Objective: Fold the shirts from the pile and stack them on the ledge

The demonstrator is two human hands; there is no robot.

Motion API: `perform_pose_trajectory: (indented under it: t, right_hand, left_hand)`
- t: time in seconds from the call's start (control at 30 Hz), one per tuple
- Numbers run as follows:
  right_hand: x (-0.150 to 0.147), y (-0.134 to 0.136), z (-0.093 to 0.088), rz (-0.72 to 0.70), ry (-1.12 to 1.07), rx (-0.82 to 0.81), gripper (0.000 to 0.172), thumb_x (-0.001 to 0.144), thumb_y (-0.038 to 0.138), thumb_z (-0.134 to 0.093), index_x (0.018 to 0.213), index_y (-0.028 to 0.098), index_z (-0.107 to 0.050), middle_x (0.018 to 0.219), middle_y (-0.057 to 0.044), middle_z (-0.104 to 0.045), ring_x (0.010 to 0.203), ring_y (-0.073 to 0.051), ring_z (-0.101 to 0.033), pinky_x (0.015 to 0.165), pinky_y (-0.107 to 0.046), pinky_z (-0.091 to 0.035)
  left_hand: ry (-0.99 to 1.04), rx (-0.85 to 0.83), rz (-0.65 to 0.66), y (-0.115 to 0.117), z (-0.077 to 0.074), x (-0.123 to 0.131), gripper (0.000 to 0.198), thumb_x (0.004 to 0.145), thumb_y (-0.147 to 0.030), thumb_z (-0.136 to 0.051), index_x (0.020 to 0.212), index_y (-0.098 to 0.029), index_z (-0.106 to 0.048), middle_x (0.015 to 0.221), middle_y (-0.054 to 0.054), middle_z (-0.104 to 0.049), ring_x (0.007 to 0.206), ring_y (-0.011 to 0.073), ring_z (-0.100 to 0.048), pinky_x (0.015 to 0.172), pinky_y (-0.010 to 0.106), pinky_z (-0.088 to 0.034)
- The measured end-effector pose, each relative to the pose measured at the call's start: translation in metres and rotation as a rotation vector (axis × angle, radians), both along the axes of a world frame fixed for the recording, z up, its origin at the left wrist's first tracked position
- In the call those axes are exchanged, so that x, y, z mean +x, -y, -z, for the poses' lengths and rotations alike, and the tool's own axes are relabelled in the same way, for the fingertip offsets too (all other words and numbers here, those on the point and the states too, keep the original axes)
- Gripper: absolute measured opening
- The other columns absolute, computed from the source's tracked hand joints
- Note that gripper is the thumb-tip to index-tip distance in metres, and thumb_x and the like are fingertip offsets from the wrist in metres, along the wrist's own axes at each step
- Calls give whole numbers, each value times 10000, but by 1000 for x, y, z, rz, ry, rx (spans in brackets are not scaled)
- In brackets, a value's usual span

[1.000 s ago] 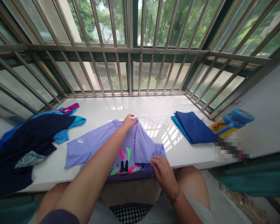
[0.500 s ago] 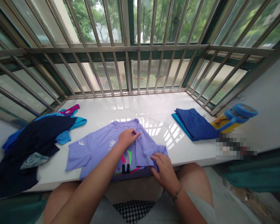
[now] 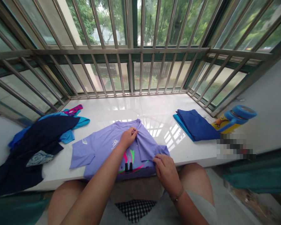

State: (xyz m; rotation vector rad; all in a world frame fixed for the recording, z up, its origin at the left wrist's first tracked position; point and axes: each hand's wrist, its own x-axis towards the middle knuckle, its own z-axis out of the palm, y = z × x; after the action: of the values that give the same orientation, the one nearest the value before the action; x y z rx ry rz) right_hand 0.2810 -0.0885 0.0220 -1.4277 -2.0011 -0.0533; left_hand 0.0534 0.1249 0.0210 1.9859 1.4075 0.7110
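Note:
A lilac T-shirt (image 3: 100, 148) with a pink, green and black print lies spread on the white window ledge (image 3: 140, 109), its hem hanging over the near edge. Its right side is folded inward over the front. My left hand (image 3: 128, 137) pinches the folded cloth near the middle of the chest. My right hand (image 3: 165, 168) grips the folded edge at the shirt's lower right corner, by the ledge's front edge.
A heap of dark navy and turquoise clothes (image 3: 35, 140) lies at the left of the ledge. A folded blue garment (image 3: 196, 125) rests at the right, beside a yellow bottle with a blue lid (image 3: 234, 120). Metal window bars (image 3: 140, 50) close off the back and sides.
My left hand drew back from the shirt's collar to its chest and now pinches the cloth. The right side fold has been pulled further inward. My right hand stayed at the lower right corner.

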Motion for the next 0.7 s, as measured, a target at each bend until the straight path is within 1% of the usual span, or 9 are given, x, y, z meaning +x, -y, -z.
perform_pose_trajectory:
  t: [0.1,0.2,0.3,0.37,0.4,0.5,0.53,0.6,0.7]
  right_hand:
    - [-1,2,1,-70,70,-1,314,1045,117,-571,1242,302,-730,1183,-69,-764,1100,-274,-704,951,-484,-587]
    - [-1,4,-1,-125,77,-24,322,1038,110,-588,1260,300,-724,1181,-64,-769,1084,-272,-715,933,-475,-606]
    - [1,5,-7,-119,43,-52,303,1041,125,-586,1269,284,-709,1206,-79,-761,1112,-278,-718,968,-488,-609]
    - [4,5,-9,-100,26,-69,259,1042,193,-638,1282,275,-695,1225,-96,-753,1126,-290,-719,983,-502,-609]
    - [5,5,-10,-88,27,-78,273,1031,240,-685,1302,269,-686,1242,-107,-747,1136,-302,-718,984,-513,-610]
    - [11,3,-5,-34,41,-112,442,955,313,-810,1365,245,-659,1300,-137,-725,1174,-343,-710,977,-543,-613]
    - [12,3,-3,-17,41,-124,444,941,299,-822,1353,241,-665,1298,-137,-723,1178,-346,-710,972,-540,-614]
    - [14,2,1,1,34,-151,344,946,237,-792,1275,246,-693,1267,-121,-729,1173,-334,-710,970,-518,-610]
    - [14,1,4,4,18,-153,228,976,163,-698,1185,252,-718,1225,-99,-739,1168,-308,-706,977,-488,-593]
  left_hand:
    - [11,-11,-6,-1,1,-1,255,1051,-485,-532,1057,-276,-678,676,-30,-720,696,217,-726,692,301,-465]
    - [60,-37,21,0,1,-1,270,1038,-499,-545,1135,-277,-665,678,-38,-742,681,217,-738,685,301,-473]
    - [82,-58,56,2,0,-2,405,993,-554,-618,1278,-268,-630,695,-44,-764,700,226,-754,705,307,-489]
    - [92,-83,88,1,-1,-3,526,942,-583,-690,1351,-262,-605,724,-43,-778,736,231,-769,732,311,-506]
    - [105,-108,109,0,-1,-3,573,915,-585,-723,1370,-260,-597,742,-42,-782,749,231,-772,736,311,-514]
    - [157,-204,191,-2,-2,-5,661,842,-513,-800,1403,-251,-569,786,-43,-768,756,219,-755,726,307,-525]
    - [172,-216,217,-3,-3,-5,652,833,-469,-803,1399,-250,-567,792,-47,-751,753,210,-739,726,305,-525]
    - [208,-191,244,-3,-4,-4,558,850,-398,-769,1356,-255,-583,803,-50,-700,759,189,-701,751,300,-525]
    - [317,-176,209,1,-5,-1,402,919,-386,-690,1287,-255,-594,888,-30,-644,749,156,-643,747,290,-524]
